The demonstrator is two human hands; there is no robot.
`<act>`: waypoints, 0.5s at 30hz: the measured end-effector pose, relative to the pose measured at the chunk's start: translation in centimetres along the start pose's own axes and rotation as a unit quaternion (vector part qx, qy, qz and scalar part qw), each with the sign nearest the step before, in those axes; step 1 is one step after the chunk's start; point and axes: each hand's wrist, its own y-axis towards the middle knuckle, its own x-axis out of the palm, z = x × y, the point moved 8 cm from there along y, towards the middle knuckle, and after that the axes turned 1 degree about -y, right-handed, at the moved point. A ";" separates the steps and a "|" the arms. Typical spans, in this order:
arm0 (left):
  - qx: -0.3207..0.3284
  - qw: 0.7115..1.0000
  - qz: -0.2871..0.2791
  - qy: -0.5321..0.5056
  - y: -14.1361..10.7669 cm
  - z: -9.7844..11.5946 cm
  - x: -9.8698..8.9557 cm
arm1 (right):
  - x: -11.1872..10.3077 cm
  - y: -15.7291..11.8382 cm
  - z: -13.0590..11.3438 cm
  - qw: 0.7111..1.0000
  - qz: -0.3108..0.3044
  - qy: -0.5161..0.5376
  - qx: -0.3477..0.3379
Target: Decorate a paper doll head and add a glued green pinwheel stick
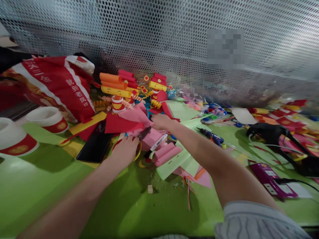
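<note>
Among loose coloured paper, my left hand (126,148) is closed over scissors; their dark blades (144,133) point up and right, and a yellow handle loop shows beside the palm. My right hand (159,121) reaches farther into the pile, fingers bent down at the edge of pink paper (133,114); what they pinch is hidden. A red paper sheet (122,123) lies beyond my left hand. Between my forearms are a white marker (159,142), a pink paper roll (168,154) and a light green strip with drawn eyes (169,165).
Paper-cup figures (117,103) stand behind the pile, before a perforated metal screen (161,36). At left are white-and-red cups (48,120), a red bag (56,83) and a black phone (95,142). A glue gun (211,136) and purple power strip (271,182) lie right on the green table (119,212).
</note>
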 end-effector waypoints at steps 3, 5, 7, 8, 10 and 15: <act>-0.003 1.000 -0.001 -0.002 0.0 0.0 -0.1 | 0.6 -0.9 -1.8 0.999 0.013 -0.018 -0.023; -0.003 1.000 0.002 0.001 0.0 0.0 -0.1 | 1.0 -1.2 -2.5 0.999 0.014 -0.018 -0.032; -0.001 1.000 0.004 0.005 0.1 0.0 0.0 | 1.1 -1.3 -2.5 0.999 0.010 -0.011 -0.031; -0.002 1.000 0.007 0.006 0.1 0.0 0.0 | 0.9 -1.1 -2.3 1.000 0.008 -0.005 -0.028; -0.004 1.000 0.009 0.006 0.1 -0.1 0.1 | 0.3 -0.6 -1.2 1.000 0.005 0.008 -0.009; 0.000 1.000 0.007 0.002 -0.1 0.0 0.2 | -1.7 1.5 3.1 0.995 0.021 0.026 0.099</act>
